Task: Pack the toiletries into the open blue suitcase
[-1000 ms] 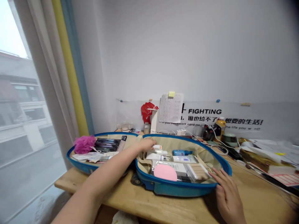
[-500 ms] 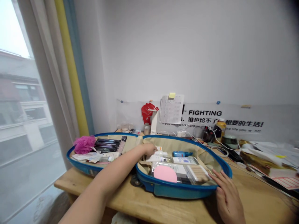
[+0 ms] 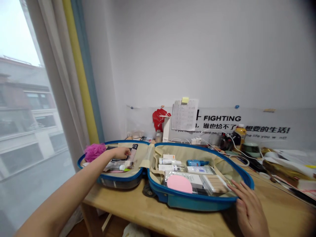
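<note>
A blue suitcase [image 3: 197, 203] lies spread open, with toiletries in both halves. My left hand [image 3: 120, 152] hovers over the left half, its fingers loosely bent and apart, nothing visible in them. Its fingertips are beside a pinkish case [image 3: 133, 154]; whether they touch cannot be told. Below that hand lies a clear packet with a white-capped tube [image 3: 120, 167]. My right hand [image 3: 250, 205] rests open on the right half's front rim, next to a box of cotton swabs [image 3: 216, 183]. The right half also holds a pink oval item [image 3: 179, 183], white tubes [image 3: 169, 161] and a blue bottle [image 3: 197, 163].
A magenta bath puff [image 3: 95, 152] sits at the suitcase's left end. Along the wall stand a yellow-orange bottle [image 3: 238, 135] and a white charger [image 3: 196, 140] with cables. Papers [image 3: 290, 156] clutter the right side of the wooden table [image 3: 197, 222]. A curtained window is at left.
My left hand has moved leftward from the suitcase's right half to above its left half. My right hand stays at the front rim. The view has shifted slightly left.
</note>
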Demonstrator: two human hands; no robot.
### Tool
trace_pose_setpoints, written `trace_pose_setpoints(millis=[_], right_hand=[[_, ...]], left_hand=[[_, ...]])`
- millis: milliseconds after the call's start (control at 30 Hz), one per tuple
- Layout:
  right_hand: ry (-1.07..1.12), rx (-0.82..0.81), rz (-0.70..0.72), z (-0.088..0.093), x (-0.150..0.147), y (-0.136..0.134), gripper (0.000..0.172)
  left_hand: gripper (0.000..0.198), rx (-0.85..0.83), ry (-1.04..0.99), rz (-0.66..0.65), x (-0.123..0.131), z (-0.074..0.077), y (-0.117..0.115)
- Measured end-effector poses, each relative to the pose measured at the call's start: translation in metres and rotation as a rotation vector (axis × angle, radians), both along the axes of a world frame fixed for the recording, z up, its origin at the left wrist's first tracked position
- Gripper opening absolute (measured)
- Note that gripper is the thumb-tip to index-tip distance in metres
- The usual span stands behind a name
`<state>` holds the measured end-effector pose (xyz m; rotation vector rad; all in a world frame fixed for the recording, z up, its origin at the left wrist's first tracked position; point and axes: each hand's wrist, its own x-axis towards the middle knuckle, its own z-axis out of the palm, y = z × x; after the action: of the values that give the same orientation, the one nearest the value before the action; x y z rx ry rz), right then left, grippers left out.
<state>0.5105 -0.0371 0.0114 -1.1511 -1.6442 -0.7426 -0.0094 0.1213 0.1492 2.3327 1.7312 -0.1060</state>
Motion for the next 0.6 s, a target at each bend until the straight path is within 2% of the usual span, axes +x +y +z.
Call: trace_pose_setpoints(millis=[67,167,433,600], right_hand=[[-0.002,0.000,0.003,0.000,0.001,0.000,0.036],[-0.011,-0.004,0.001,0.001,0.001,-0.001,0.036],[0.008,-0.004,0.008,0.002,-0.001,-0.002,0.035],[0.035,-0.019,0.003,0.002,-0.002,-0.003,0.036]], left_hand=[[0.038,-0.029,0.021,0.015,-0.009,-0.011,-0.004],[0.037,-0.092,0.039,0.014,-0.013,-0.019,-0.004],[0.038,-0.101,0.090,0.018,-0.008,-0.026,-0.004],[0.036,0.023,0.049,0.037,-0.010,-0.026,-0.009]])
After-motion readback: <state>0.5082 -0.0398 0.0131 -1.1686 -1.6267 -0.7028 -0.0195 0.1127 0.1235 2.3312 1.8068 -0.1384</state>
